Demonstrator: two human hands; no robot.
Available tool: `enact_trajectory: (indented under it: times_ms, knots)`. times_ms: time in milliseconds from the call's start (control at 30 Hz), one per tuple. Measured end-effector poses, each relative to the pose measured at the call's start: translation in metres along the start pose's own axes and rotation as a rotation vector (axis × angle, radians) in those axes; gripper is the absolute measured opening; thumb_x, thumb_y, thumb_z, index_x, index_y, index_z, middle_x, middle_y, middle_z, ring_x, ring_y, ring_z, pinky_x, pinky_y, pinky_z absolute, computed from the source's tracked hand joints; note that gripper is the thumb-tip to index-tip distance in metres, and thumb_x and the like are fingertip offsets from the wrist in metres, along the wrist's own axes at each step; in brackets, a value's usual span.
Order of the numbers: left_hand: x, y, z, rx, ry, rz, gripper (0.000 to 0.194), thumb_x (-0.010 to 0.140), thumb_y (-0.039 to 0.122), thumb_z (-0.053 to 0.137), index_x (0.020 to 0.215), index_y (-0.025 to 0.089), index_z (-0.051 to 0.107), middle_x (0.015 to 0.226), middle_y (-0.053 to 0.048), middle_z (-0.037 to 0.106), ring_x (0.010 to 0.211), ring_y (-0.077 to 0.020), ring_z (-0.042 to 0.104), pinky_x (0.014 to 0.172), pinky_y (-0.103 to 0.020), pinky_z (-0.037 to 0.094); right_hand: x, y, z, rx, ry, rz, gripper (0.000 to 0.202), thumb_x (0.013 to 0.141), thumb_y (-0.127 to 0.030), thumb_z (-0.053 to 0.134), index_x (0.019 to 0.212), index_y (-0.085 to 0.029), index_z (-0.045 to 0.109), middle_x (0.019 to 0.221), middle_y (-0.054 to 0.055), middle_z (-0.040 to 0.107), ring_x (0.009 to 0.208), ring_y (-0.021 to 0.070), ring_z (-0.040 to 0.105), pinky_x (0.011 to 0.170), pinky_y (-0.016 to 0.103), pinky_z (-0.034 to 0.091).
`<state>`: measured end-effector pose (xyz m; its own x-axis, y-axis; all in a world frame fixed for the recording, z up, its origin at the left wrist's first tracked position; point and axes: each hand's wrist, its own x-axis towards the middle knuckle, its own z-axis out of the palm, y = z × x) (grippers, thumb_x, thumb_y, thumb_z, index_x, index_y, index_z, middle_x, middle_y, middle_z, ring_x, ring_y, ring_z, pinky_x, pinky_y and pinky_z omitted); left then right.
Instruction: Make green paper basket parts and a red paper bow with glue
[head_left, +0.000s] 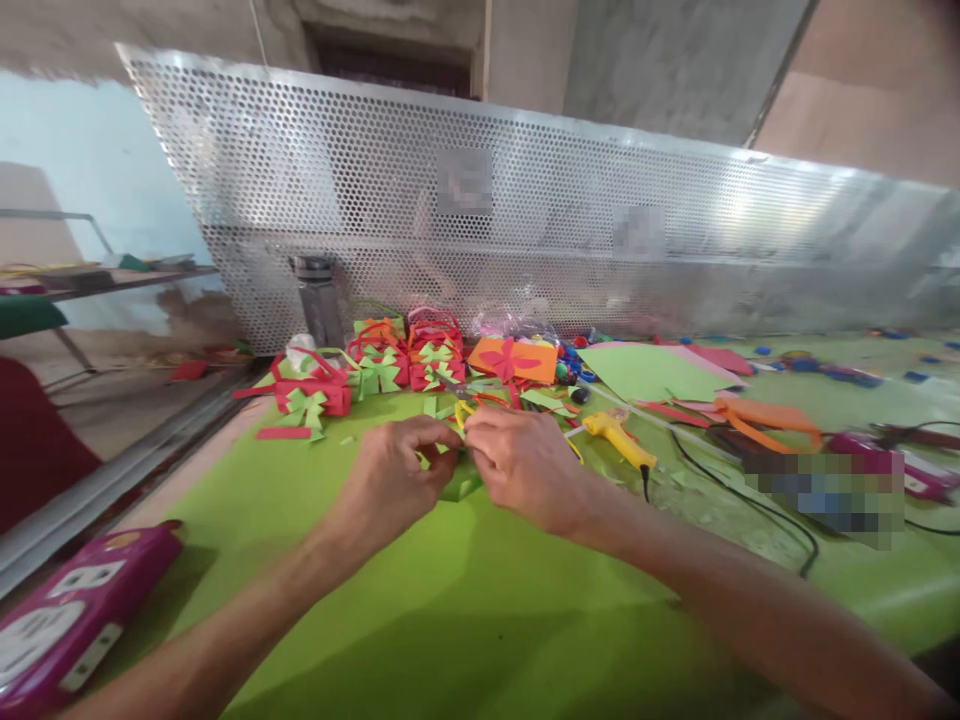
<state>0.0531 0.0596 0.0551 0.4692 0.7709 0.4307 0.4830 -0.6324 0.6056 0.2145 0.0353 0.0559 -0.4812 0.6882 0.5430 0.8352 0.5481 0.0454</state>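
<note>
My left hand (401, 465) and my right hand (517, 460) meet above the green tabletop (420, 620). Thumb and fingers of my left hand are pinched together. Curled fingers of my right hand almost touch them. Between and just below the fingertips lies a green paper piece (459, 487), mostly hidden. Whatever each hand pinches is too small to make out. Right behind the hands are scissors (459, 392) with dark blades. A yellow glue gun (621, 440) lies to the right of my right hand.
Small red paper baskets (319, 385) with green bows stand at the back left, near a bottle (321, 305). Behind them rises a perforated metal panel (375, 180). An orange card (540, 360), green sheets (660, 370), a black cable (750, 505) and a magenta power strip (90, 600) lie around.
</note>
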Motion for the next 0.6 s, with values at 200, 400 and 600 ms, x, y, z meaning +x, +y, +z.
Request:
enact_trajectory:
  times_ms: [200,400,600]
  knots:
    - [0.000,0.000,-0.004,0.033,0.001,0.003,0.018,0.074,0.015,0.049,0.074,0.019,0.067,0.075,0.000,0.069,0.063,-0.0129,0.061,0.056,-0.021,0.044,0.001,-0.003,-0.008,0.006,-0.012,0.014,0.017,0.079,-0.010,0.048,0.069,-0.015,0.061,0.071,0.001,0.062,0.059,0.0103,0.049,0.050,0.025,0.025]
    - [0.000,0.001,-0.004,0.043,-0.011,0.022,0.018,0.074,0.018,0.050,0.075,0.020,0.068,0.073,0.001,0.071,0.060,-0.0128,0.062,0.053,-0.020,0.043,0.000,-0.004,-0.013,-0.013,-0.037,0.029,0.015,0.081,-0.013,0.050,0.072,-0.016,0.062,0.073,0.000,0.063,0.061,0.0104,0.052,0.052,0.024,0.028]
    - [0.005,0.003,-0.001,0.039,0.093,-0.058,0.016,0.072,0.024,0.056,0.076,0.021,0.071,0.068,0.002,0.071,0.049,-0.0108,0.054,0.046,-0.020,0.039,-0.015,0.015,-0.021,0.008,-0.037,0.118,0.030,0.091,-0.040,0.044,0.098,-0.015,0.060,0.092,0.004,0.066,0.077,0.0123,0.059,0.063,0.022,0.038]
